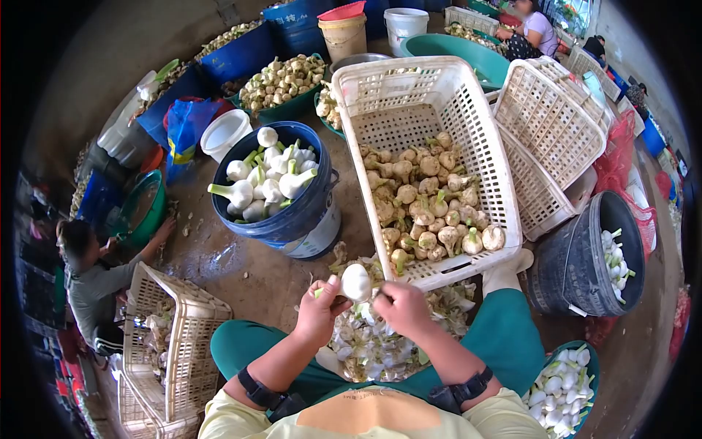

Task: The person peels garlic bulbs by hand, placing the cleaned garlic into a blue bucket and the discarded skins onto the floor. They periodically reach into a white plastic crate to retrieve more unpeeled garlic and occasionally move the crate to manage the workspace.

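A smooth white garlic bulb [356,283] is in my left hand [319,311], whose fingers are closed around its short green stem. Just to the right of the bulb, my right hand [406,307] is curled shut. A small dark tip shows at its fingers, but I cannot make out what it is. Below both hands lies a heap of garlic skins [376,340] between my knees. Directly ahead, a white plastic crate [475,157] tilts towards me, holding many unpeeled garlic bulbs [428,197] with brownish skins.
Peeled bulbs fill a blue bucket [272,228] at left, a dark bucket [552,252] at right and a green basin [594,377] at lower right. White crates stand on both sides. A co-worker [99,289] sits at far left, another person [537,35] at upper right.
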`<state>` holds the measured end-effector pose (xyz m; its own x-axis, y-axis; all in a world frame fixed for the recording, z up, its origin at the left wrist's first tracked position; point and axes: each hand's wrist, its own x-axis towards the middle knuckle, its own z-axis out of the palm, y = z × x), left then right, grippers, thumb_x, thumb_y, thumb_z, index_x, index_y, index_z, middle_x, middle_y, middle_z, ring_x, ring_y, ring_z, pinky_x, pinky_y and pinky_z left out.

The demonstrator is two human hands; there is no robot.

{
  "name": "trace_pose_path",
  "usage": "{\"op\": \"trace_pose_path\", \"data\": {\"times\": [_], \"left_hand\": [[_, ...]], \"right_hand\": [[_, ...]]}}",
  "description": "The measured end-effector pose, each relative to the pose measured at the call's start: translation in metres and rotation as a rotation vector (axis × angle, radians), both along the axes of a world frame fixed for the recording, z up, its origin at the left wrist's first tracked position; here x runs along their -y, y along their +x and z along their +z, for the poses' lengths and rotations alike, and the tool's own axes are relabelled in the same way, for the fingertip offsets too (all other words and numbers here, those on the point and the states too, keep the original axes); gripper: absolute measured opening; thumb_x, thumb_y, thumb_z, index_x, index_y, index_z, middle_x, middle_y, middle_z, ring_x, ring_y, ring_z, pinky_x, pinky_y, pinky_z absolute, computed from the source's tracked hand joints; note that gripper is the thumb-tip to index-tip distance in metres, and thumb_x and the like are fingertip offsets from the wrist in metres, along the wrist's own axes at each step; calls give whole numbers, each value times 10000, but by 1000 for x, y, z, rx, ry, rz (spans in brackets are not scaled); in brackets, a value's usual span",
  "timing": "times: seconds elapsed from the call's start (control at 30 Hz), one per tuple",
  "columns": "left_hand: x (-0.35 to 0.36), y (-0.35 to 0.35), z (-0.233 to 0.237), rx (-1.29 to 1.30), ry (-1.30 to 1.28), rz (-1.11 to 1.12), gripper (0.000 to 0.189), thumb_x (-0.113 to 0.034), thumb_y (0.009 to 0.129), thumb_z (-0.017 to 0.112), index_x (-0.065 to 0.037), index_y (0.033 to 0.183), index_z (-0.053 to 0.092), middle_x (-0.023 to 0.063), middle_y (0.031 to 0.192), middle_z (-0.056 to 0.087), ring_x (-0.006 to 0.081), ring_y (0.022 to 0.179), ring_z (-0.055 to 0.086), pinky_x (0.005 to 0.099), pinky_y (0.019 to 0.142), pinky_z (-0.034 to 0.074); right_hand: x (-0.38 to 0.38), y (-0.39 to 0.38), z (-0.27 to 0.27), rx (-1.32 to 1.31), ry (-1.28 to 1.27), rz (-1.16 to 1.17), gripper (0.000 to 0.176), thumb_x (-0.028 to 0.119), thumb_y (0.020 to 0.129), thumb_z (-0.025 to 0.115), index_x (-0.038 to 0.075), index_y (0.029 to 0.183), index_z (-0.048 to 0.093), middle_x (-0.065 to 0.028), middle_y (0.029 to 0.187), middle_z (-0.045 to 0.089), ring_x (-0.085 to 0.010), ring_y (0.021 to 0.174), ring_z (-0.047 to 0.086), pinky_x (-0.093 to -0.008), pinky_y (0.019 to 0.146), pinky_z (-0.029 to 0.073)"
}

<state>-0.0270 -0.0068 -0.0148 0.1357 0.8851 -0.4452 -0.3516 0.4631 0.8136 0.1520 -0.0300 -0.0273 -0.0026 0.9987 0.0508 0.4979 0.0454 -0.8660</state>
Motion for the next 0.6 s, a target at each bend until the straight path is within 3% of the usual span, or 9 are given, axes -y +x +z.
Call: {"op": "trace_pose_path", "data": {"times": [0.03, 0.1, 0.17, 0.23, 0.3, 0.37, 0.47, 0.5, 0.6], "left_hand": [[0, 0, 4, 70, -68, 17, 255, -286, 849, 603, -76, 845, 460, 43, 875, 559, 120, 775, 571, 253, 690, 529], [-4, 1, 5, 142, -136, 30, 248, -295, 855, 593, -75, 867, 480, 32, 878, 562, 115, 773, 569, 238, 698, 526], [-7, 0, 2, 179, -163, 58, 236, -305, 864, 577, -83, 902, 504, 11, 872, 565, 106, 777, 563, 238, 723, 522], [-4, 7, -4, 178, -147, 84, 228, -302, 864, 576, -88, 897, 503, 9, 865, 562, 103, 777, 559, 245, 727, 524], [0, 16, -7, 178, -123, 111, 219, -298, 865, 575, -93, 892, 502, 7, 858, 560, 99, 778, 556, 252, 730, 525], [3, 20, -8, 190, -76, 124, 216, -303, 864, 574, -102, 888, 500, 6, 860, 558, 89, 769, 550, 244, 727, 526], [0, 14, -8, 251, -130, 75, 241, -327, 866, 563, -100, 930, 513, 5, 868, 557, 80, 768, 547, 230, 717, 525], [-1, 11, -8, 305, -176, 46, 255, -334, 868, 557, -97, 953, 518, 5, 874, 559, 79, 769, 548, 226, 718, 524], [-3, 8, -6, 301, -202, 81, 288, -345, 869, 550, -89, 997, 523, 4, 893, 562, 81, 771, 554, 214, 714, 521]], "right_hand": [[-1, 3, -4, 190, 156, -104, 231, 231, 753, 578, 11, 683, 576, -162, 587, 554, -254, 504, 533, -355, 509, 436], [-4, 11, -7, 146, 54, -148, 214, 219, 755, 580, 15, 690, 581, -136, 601, 580, -236, 512, 549, -347, 506, 444], [3, 7, 4, -191, -116, -38, 202, 207, 750, 599, 12, 705, 572, -105, 608, 590, -203, 522, 557, -333, 507, 446], [5, -10, 9, -251, -72, -11, 206, 203, 743, 618, 6, 724, 561, -93, 605, 584, -177, 531, 560, -323, 511, 445], [2, -22, 5, -400, -80, -175, 146, 125, 749, 625, -11, 780, 581, -27, 594, 551, -55, 530, 485, -218, 494, 401], [-6, -20, 5, -378, -103, -204, 125, 105, 739, 619, -6, 745, 562, -32, 601, 561, -64, 523, 492, -228, 486, 401], [-15, -13, -14, -193, 142, -330, 80, 63, 724, 584, -9, 717, 549, -30, 565, 550, -79, 489, 486, -243, 455, 389], [-20, 1, -18, -180, 40, -375, 59, 50, 731, 569, -5, 716, 553, -13, 555, 534, -70, 474, 465, -238, 438, 367], [-19, 22, -9, -455, -105, -241, 83, 97, 751, 600, 22, 754, 563, -5, 586, 527, -64, 508, 457, -226, 435, 355]]}}
